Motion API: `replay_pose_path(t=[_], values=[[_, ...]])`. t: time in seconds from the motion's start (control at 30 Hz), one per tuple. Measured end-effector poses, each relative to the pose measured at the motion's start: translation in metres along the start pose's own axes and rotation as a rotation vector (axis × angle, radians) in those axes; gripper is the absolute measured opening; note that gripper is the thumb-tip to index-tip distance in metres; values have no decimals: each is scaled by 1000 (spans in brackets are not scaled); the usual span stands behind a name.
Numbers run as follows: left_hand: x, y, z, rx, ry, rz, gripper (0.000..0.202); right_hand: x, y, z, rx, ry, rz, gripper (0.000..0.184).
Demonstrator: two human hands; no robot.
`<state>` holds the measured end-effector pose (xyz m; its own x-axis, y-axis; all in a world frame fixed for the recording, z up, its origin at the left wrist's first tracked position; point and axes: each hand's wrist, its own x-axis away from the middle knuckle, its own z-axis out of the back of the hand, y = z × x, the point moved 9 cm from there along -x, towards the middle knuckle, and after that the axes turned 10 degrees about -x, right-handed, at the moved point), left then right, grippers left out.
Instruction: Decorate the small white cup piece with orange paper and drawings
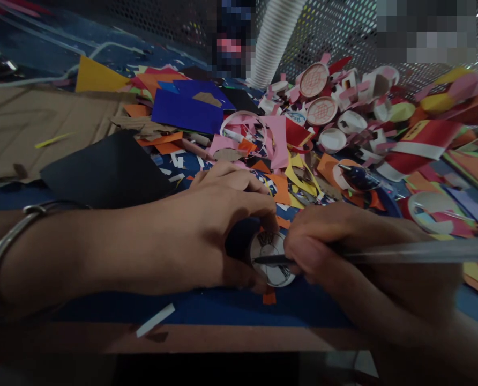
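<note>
My left hand (pixel 226 220) reaches in from the left, its thumb and fingers curled around the edge of a small round white paper piece (pixel 265 246) resembling a cup base. Black pen lines, a circle with dense strokes, mark its face. A clear-barrelled pen (pixel 403 253) is pinched in my right hand (pixel 343 257), its black tip on or just over the white face; contact is hard to tell. An orange paper tab (pixel 269 296) shows below the round piece. Part of the piece's edge is hidden by my fingers.
Cut cup pieces (pixel 331 140), some with red drawings, pile up at the back right. Blue card (pixel 188 110), black paper (pixel 108 170) and cardboard (pixel 46 128) lie left. A blue pen (pixel 359 177) and scraps surround my hands. The table edge (pixel 183 338) is near me.
</note>
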<state>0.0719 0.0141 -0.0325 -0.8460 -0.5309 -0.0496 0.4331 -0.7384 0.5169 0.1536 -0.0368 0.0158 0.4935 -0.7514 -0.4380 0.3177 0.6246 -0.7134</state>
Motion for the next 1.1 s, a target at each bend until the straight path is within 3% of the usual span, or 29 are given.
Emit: replay_pose_path(t=[0.3,0.47,0.8,0.97,1.1], values=[[0,0,0,29,27,25,31,11,9,8,53,69,-13,17],[-1,-2,-1,-10,63,2,41,12,8,13,65,109,-7,15],[0,2,2,31,32,-23,29,7,4,4,33,18,-19,23],[0,1,4,35,84,-33,31,5,3,11,20,71,-11,21],[1,1,3,28,46,-22,28,6,4,8,21,44,-16,22]])
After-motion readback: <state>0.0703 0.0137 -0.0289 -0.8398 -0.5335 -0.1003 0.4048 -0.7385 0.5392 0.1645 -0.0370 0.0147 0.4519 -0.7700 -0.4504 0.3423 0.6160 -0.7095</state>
